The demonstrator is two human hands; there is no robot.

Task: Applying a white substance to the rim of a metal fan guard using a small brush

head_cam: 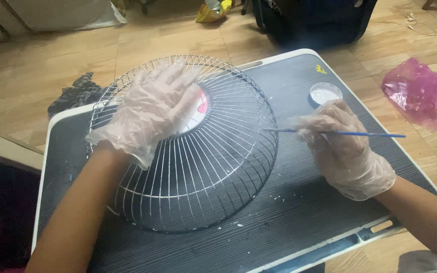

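Two hands: left hand [150,114] flat on fan grille [198,167] (gloved); right hand [337,139] pinches paintbrush [375,134].

A single head-worn camera looks steeply down and forward from close above, onto a dark wood-grain lap table with a white rim [299,54]. Beyond the fingers lies tan wooden flooring [36,65]; no second view shares the scene.

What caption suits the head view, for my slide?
Gloved left hand steadies a wire fan guard while the right hand brushes it.
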